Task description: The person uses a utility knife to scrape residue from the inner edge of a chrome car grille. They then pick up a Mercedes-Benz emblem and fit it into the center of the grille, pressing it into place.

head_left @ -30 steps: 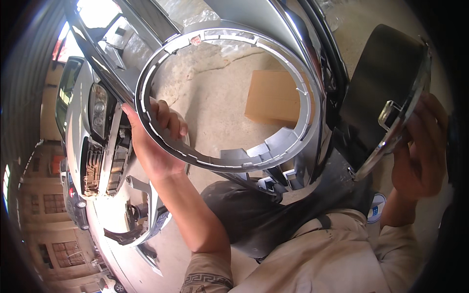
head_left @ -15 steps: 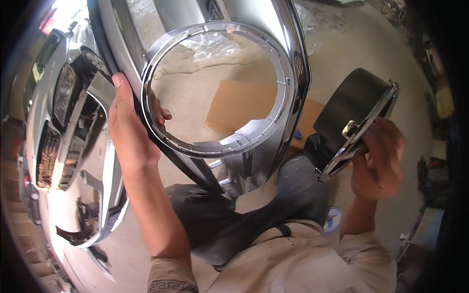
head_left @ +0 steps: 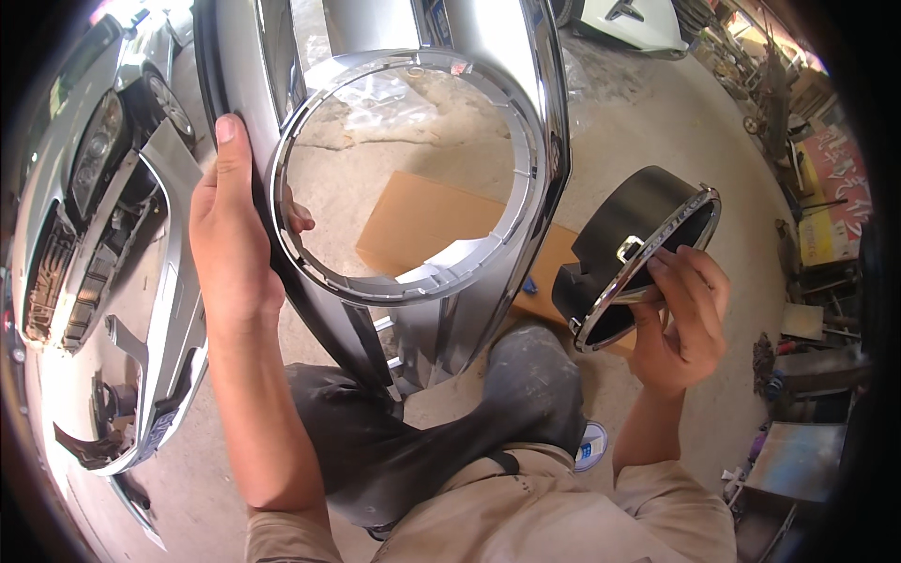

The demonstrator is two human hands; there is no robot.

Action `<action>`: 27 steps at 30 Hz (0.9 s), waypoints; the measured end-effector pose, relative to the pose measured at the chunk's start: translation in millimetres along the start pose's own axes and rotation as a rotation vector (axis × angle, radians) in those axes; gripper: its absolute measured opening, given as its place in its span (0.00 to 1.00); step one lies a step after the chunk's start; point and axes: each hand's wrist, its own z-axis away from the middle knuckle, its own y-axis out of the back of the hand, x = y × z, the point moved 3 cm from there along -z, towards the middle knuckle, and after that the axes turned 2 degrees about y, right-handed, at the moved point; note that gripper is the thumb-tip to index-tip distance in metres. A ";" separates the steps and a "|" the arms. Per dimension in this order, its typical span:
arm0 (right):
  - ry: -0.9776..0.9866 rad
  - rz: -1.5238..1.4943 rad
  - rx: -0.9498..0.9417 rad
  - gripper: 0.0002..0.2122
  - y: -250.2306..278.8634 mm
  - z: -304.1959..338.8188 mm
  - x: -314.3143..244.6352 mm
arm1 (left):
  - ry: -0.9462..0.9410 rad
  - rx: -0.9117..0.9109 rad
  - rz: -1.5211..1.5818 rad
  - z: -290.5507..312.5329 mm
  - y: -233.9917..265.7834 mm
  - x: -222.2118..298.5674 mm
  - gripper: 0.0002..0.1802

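Note:
A tall silver car grille (head_left: 497, 56) with chrome edging stands upright before me. It carries a round ring frame (head_left: 535, 174) whose middle is see-through, with small tabs around the inside. My left hand (head_left: 235, 249) grips the grille's left edge, thumb on the near face and fingertips showing through the ring. Off to the right, apart from the grille, my right hand (head_left: 685, 328) holds a round black grille-emblem housing (head_left: 624, 220) by its chrome rim. That housing is tilted, its deep black side toward the grille and its front mostly turned from view. A chrome clip sits on its side.
Flattened cardboard (head_left: 427, 220) and clear plastic film (head_left: 375, 98) lie on the floor beyond the grille. At left are a silver car (head_left: 70, 178) with its front opened up and a detached bumper (head_left: 174, 291). Clutter and a metal box (head_left: 798, 460) line the right side.
The view has swung right, showing more clutter there. The emblem housing is a little closer to the grille and lower in the picture. Both hands keep their holds.

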 end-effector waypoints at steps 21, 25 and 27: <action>-0.765 -0.796 0.154 0.15 -13.2 65.9 63.2 | -0.025 -0.008 -0.039 -3.4 4.1 0.0 0.29; -0.962 -1.614 0.410 0.21 -18.0 83.2 71.7 | -0.015 0.022 -0.052 -1.9 2.7 0.1 0.28; -0.792 -1.847 0.225 0.25 -19.1 84.4 80.4 | -0.006 0.073 -0.103 3.2 -1.9 4.5 0.28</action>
